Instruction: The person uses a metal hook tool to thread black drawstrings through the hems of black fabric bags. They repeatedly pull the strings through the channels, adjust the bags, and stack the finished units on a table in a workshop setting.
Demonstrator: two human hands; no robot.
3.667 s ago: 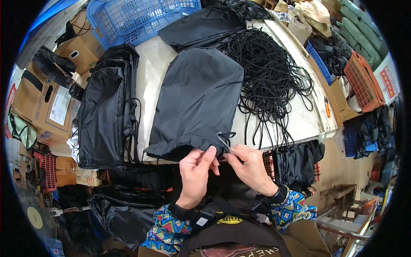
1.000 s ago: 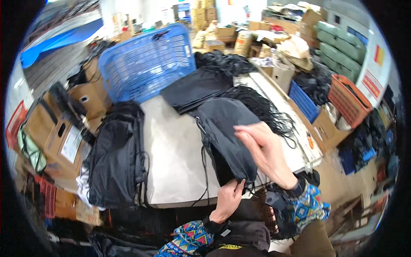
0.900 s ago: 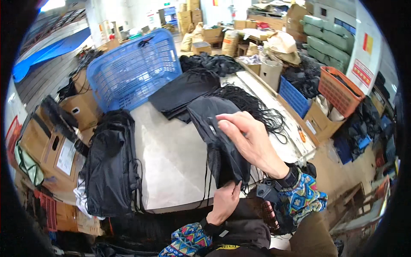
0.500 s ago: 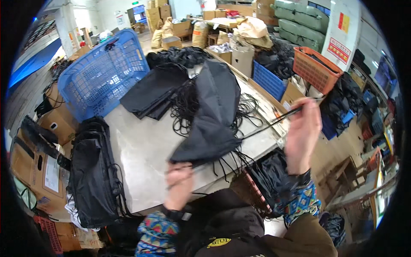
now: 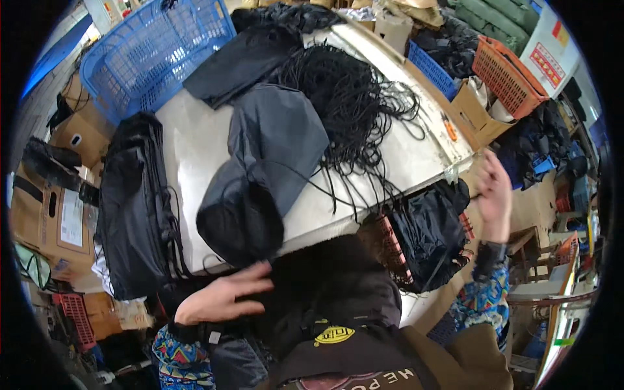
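**Dark drawstring bag lies bunched at the near table edge, both hands off to the sides**

A dark grey drawstring bag [image 5: 273,162] lies on the white table [image 5: 188,143], its lower end gathered into a rounded bundle that overhangs the near edge at about 7 o'clock from the table's middle. The left hand [image 5: 224,296] hovers just below that bundle, at 6 o'clock from it, fingers spread and loose, the fingertips close to the fabric; whether they touch it cannot be told. The right hand [image 5: 494,192] is raised well apart at 3 o'clock from the bag, beyond the table's right corner, blurred, its fingers partly curled; whether its grip pinches a cord cannot be told. Thin black cords trail from the bag toward that side. A tangled heap of black cords [image 5: 351,97] sits at 1 o'clock from the bag, touching it. A second flat dark bag [image 5: 240,62] lies at 12 o'clock, and a blue plastic basket [image 5: 149,52] stands at 11 o'clock, past the table's far corner. A stack of black bags [image 5: 133,201] rests at 9 o'clock, along the table's left edge. An orange crate [image 5: 507,71] and a cardboard box [image 5: 478,114] stand at 2 o'clock
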